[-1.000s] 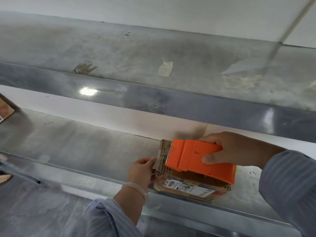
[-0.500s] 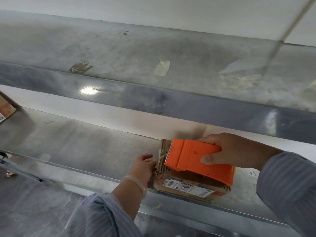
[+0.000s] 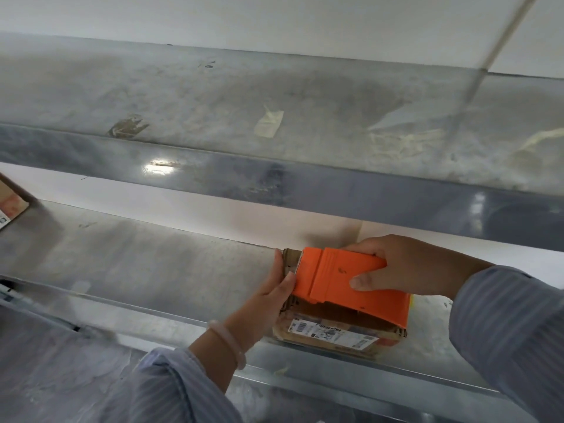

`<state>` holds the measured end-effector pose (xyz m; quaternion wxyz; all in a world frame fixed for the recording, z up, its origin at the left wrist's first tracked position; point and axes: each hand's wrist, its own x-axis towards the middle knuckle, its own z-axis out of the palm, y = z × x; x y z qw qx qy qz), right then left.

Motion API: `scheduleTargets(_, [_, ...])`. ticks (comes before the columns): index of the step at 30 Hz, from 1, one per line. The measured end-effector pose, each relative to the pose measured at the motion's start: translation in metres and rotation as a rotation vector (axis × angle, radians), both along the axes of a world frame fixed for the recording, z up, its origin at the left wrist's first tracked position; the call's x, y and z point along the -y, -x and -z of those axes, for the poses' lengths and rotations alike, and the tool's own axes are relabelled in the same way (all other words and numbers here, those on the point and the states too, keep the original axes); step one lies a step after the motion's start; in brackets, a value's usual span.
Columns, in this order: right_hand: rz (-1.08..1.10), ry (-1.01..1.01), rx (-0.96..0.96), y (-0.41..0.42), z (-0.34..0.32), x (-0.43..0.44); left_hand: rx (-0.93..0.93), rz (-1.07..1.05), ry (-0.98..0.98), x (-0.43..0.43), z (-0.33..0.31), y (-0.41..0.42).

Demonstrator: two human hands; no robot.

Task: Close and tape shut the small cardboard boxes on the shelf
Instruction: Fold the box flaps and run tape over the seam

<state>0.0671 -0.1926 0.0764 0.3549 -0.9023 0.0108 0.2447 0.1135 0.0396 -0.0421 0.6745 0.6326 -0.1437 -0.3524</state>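
The right hand (image 3: 406,267) grips the orange tape dispenser (image 3: 345,282). Its thumb lies on the near side face and its fingers wrap over the far side. The dispenser sits on top of the small cardboard box (image 3: 308,309), directly beneath the grip, with its front edge pointing away from the right palm toward the left hand (image 3: 268,297).

The left hand presses on the box end just ahead of the dispenser's front edge. Its fingers are straight and its fingertips (image 3: 288,282) touch the orange housing. The thumb lies along the cardboard end flap (image 3: 290,257), which stands upright on the far side of that edge. A pale bracelet (image 3: 229,343) circles the left wrist. Both arms wear striped sleeves.

The box rests on the lower metal shelf (image 3: 137,264), close to the front lip. A white shipping label (image 3: 332,331) with barcodes covers the near side face, below the right thumb.

The upper metal shelf (image 3: 305,190) runs above both hands and carries tape scraps (image 3: 268,120). A second cardboard box (image 3: 12,203) sits on the lower shelf, well beyond the left hand and partly out of view.
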Motion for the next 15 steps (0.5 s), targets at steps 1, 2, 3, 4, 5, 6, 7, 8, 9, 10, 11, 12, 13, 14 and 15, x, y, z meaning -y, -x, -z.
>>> scheduleTargets(1, [-0.005, 0.001, -0.003, 0.000, -0.001, 0.000, 0.062, 0.058, -0.036, -0.005, 0.000, -0.003])
scheduleTargets(2, [-0.008, 0.003, -0.004, 0.000, -0.002, -0.001, 0.182, 0.113, -0.111, -0.009, -0.001, -0.006])
scheduleTargets(3, [-0.008, 0.005, -0.004, 0.000, -0.002, -0.001, 0.358, 0.160, -0.213, -0.014, -0.001, -0.011])
scheduleTargets(4, [-0.006, 0.010, -0.003, 0.000, -0.003, 0.000, 0.549, 0.204, -0.314, -0.017, -0.003, -0.015])
scheduleTargets(5, [-0.004, 0.014, -0.004, 0.000, -0.003, 0.000, 0.723, 0.254, -0.410, -0.018, -0.001, -0.020])
scheduleTargets(6, [-0.007, 0.015, -0.005, 0.000, -0.004, 0.000, 0.864, 0.314, -0.492, -0.018, -0.002, -0.024])
scheduleTargets(7, [-0.013, 0.013, -0.006, -0.001, -0.004, 0.000, 0.981, 0.376, -0.565, -0.017, -0.002, -0.027])
scheduleTargets(8, [-0.019, 0.010, -0.006, -0.001, -0.005, -0.001, 1.076, 0.422, -0.632, -0.015, -0.003, -0.030])
scheduleTargets(9, [-0.024, 0.008, -0.008, -0.001, -0.006, -0.001, 1.136, 0.438, -0.679, -0.014, -0.003, -0.034])
scheduleTargets(10, [-0.027, 0.006, -0.009, 0.000, -0.006, -0.002, 1.150, 0.435, -0.698, -0.013, -0.005, -0.037])
scheduleTargets(11, [-0.027, 0.005, -0.011, 0.000, -0.006, -0.002, 1.120, 0.420, -0.691, -0.012, -0.006, -0.042])
scheduleTargets(12, [-0.025, 0.003, -0.012, 0.000, -0.006, -0.001, 1.059, 0.408, -0.666, -0.013, -0.010, -0.046])
scheduleTargets(13, [-0.021, 0.001, -0.014, 0.000, -0.005, -0.001, 0.985, 0.405, -0.638, -0.014, -0.012, -0.050])
scheduleTargets(14, [-0.020, -0.001, -0.014, 0.000, -0.005, -0.001, 0.913, 0.405, -0.614, -0.015, -0.015, -0.052])
scheduleTargets(15, [-0.021, -0.005, -0.014, 0.000, -0.005, -0.001, 0.850, 0.395, -0.594, -0.017, -0.015, -0.052])
